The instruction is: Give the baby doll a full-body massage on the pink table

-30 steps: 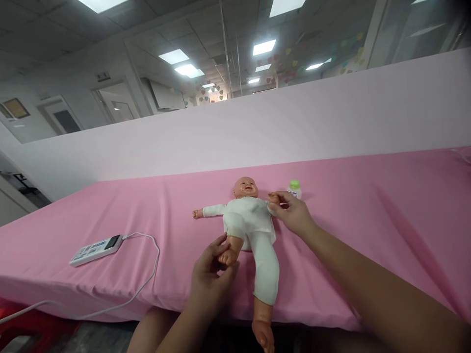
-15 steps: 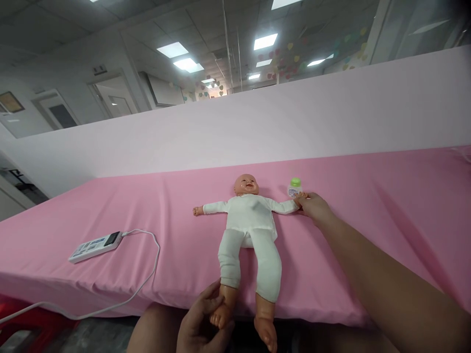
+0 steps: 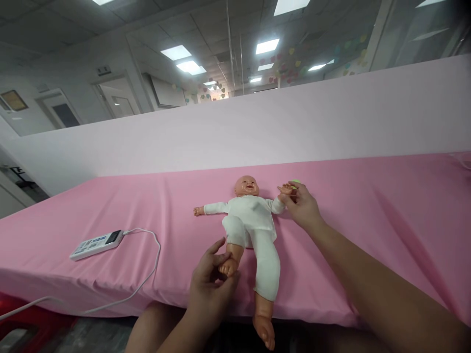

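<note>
A baby doll (image 3: 253, 215) in a white cloth top and trousers lies on its back on the pink sheet (image 3: 176, 196), head away from me. My left hand (image 3: 213, 279) is closed round the doll's foot on the left side, and that leg is bent up toward its belly. The other leg lies straight, its foot over the table's front edge. My right hand (image 3: 303, 206) grips the doll's hand on the right side, raised a little off the sheet. Behind my fingers a bottle's green cap (image 3: 295, 183) shows; the rest of the bottle is hidden.
To the left lies a white power strip or power bank (image 3: 97, 244) with a dark display. Its white cable (image 3: 158, 255) loops over the front edge. A white low wall (image 3: 235, 132) with glass above stands behind the table. A red stool (image 3: 37, 318) is at lower left.
My left hand has pushed the doll's foot up and away from me, bending the knee. My right hand has lifted the doll's hand and drawn it inward, covering most of the bottle.
</note>
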`<action>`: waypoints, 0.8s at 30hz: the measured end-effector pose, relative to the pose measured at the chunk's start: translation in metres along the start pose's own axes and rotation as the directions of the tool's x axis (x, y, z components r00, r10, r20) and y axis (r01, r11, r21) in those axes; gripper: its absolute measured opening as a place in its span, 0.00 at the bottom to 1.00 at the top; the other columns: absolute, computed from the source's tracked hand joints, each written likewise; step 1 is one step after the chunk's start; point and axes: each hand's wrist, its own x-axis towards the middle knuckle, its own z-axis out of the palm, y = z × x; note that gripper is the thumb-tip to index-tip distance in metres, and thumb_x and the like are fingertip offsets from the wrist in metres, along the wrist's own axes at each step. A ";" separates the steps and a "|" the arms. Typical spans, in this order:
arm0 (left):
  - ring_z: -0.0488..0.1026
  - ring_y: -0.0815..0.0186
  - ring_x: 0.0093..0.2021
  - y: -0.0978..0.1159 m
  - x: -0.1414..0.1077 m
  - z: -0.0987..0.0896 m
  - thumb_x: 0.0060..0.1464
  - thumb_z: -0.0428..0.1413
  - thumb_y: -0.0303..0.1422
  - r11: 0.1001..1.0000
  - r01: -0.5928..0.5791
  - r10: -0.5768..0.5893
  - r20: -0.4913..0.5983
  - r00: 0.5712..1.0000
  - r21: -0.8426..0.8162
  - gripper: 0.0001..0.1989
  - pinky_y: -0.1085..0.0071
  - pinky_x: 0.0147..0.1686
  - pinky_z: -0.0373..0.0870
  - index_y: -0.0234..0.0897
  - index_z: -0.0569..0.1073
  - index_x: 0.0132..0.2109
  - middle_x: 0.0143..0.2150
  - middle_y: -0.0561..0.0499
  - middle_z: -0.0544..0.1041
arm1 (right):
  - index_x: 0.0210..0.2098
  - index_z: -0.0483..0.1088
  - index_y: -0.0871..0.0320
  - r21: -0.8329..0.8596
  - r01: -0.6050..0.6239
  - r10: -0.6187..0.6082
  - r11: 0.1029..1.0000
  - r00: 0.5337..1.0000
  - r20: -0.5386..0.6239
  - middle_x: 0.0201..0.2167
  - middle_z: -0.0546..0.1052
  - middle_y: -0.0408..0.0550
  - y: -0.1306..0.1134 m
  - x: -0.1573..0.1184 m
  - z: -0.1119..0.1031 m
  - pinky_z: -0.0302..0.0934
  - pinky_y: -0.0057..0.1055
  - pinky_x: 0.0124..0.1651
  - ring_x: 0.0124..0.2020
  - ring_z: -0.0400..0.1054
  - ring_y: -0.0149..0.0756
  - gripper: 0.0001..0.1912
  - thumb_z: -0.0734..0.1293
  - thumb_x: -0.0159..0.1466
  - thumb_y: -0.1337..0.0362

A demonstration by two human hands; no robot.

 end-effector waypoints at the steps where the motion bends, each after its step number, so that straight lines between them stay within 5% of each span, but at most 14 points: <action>1: 0.77 0.48 0.59 0.000 0.007 0.005 0.49 0.68 0.31 1.000 -0.015 0.015 -0.008 1.000 0.002 0.13 0.62 0.49 0.80 0.37 0.80 0.43 0.67 0.37 0.72 | 0.63 0.67 0.50 -0.017 0.062 -0.062 0.998 0.998 0.022 0.52 0.81 0.51 -0.008 -0.005 0.003 0.75 0.43 0.50 0.45 0.79 0.44 0.31 0.72 0.64 0.52; 6: 0.77 0.52 0.59 0.005 0.038 0.027 0.46 0.70 0.31 0.997 -0.038 0.036 -0.040 0.999 -0.062 0.17 0.65 0.49 0.78 0.37 0.79 0.45 0.65 0.38 0.73 | 0.62 0.70 0.48 -0.147 0.360 -0.328 0.921 0.923 0.202 0.53 0.81 0.48 -0.037 -0.032 0.020 0.73 0.44 0.51 0.48 0.78 0.45 0.24 0.69 0.67 0.57; 15: 0.80 0.58 0.49 0.004 0.064 0.042 0.44 0.71 0.33 0.971 0.065 -0.077 -0.043 0.996 -0.230 0.22 0.65 0.45 0.77 0.36 0.78 0.47 0.63 0.38 0.75 | 0.48 0.78 0.50 -0.144 0.684 -0.534 0.715 0.668 0.518 0.45 0.83 0.45 -0.048 -0.046 0.038 0.68 0.45 0.53 0.47 0.75 0.45 0.15 0.67 0.65 0.70; 19: 0.79 0.55 0.55 0.002 0.053 0.036 0.44 0.70 0.31 0.976 0.028 -0.043 -0.065 0.997 -0.215 0.17 0.63 0.49 0.77 0.36 0.77 0.43 0.66 0.37 0.72 | 0.48 0.79 0.50 -0.142 0.654 -0.524 0.743 0.700 0.485 0.45 0.83 0.46 -0.050 -0.045 0.035 0.69 0.45 0.52 0.47 0.75 0.45 0.13 0.67 0.66 0.67; 24: 0.76 0.50 0.61 0.001 0.019 0.019 0.46 0.71 0.31 0.993 -0.027 0.018 -0.071 0.997 -0.115 0.16 0.59 0.55 0.77 0.37 0.79 0.43 0.62 0.39 0.76 | 0.50 0.79 0.46 -0.121 0.414 -0.366 0.902 0.883 0.295 0.48 0.83 0.44 -0.044 -0.037 0.023 0.73 0.45 0.52 0.49 0.77 0.46 0.14 0.69 0.66 0.62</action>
